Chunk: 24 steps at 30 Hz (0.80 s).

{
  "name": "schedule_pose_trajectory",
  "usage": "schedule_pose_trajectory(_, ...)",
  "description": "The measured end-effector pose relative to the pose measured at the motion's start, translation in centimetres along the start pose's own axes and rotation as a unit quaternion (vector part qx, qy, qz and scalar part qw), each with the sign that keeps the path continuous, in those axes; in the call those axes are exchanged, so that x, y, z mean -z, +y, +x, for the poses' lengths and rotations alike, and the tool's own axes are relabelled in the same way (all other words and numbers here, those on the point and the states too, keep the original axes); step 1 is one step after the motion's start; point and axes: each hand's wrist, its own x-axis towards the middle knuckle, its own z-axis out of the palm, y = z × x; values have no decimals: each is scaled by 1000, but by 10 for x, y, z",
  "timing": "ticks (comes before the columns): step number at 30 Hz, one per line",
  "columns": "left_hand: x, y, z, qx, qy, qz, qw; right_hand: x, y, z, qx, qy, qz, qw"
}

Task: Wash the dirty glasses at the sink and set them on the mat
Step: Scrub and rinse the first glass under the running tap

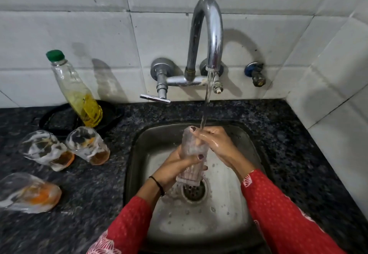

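A clear ribbed glass is held over the steel sink, its mouth up near the running water. My left hand grips the glass around its lower half, above the drain. My right hand holds the rim, with fingers reaching into the mouth under the stream. Three dirty glasses with orange residue and foam stand on the dark counter to the left: one nearest the sink, one beside it, one at the front left. No mat is in view.
The chrome faucet pours a stream into the sink; its lever handle juts out at the left. A bottle of yellow liquid with a green cap stands in a black dish. A small blue valve sits on the tiled wall.
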Motion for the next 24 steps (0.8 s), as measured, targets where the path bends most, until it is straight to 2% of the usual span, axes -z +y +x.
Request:
schedule_pose_trajectory(2,3,0,-3,19,-46,-68,996,0,1,0,-22,-8,5,1000)
schedule_pose_trajectory(3,1,-4,-1,16,-20,-26,999,-3,3,3,-44,-10,-35,998)
schedule_pose_trajectory(4,-4,-7,1,-1,29,70,997,-6,5,7,-59,-12,-99,993)
schedule_pose_trajectory(6,-13,-16,7,-54,146,278,948,-15,6,10,-57,-12,-200,978)
schedule_pose_trajectory(7,-16,-17,8,-84,182,323,925,-18,7,10,-46,-8,-201,978)
schedule_pose_trajectory(8,-15,-17,8,-99,188,316,925,-18,7,10,-35,0,-168,985)
schedule_pose_trajectory(9,-11,-14,9,-91,168,272,943,-15,7,8,-22,12,-116,993)
schedule_pose_trajectory(11,0,-3,4,-29,75,125,989,-5,8,3,-5,31,-7,999)
schedule_pose_trajectory(13,11,1,-4,56,-15,-18,998,2,8,-2,-21,22,62,998)
schedule_pose_trajectory(14,12,0,-6,83,-33,-23,996,2,8,-4,-33,17,59,998)
schedule_pose_trajectory(15,10,-3,-7,82,-18,30,996,0,8,-4,-44,17,23,999)
schedule_pose_trajectory(16,7,-7,-4,54,24,130,990,-3,6,-2,-57,21,-40,997)
schedule_pose_trajectory(17,2,-10,-2,17,81,244,966,-7,3,1,-69,26,-120,990)
schedule_pose_trajectory(18,-1,-15,1,-15,137,347,928,-10,-1,3,-78,29,-188,979)
schedule_pose_trajectory(19,-5,-18,2,-48,176,404,896,-12,-3,4,-79,30,-222,971)
schedule_pose_trajectory(20,-5,-23,4,-70,185,408,891,-12,-6,4,-74,30,-218,973)
schedule_pose_trajectory(22,-2,-17,3,-54,156,280,946,-8,-8,-1,-37,33,-118,992)
schedule_pose_trajectory(24,3,-1,-4,13,61,75,995,-1,-10,-7,-2,17,0,1000)
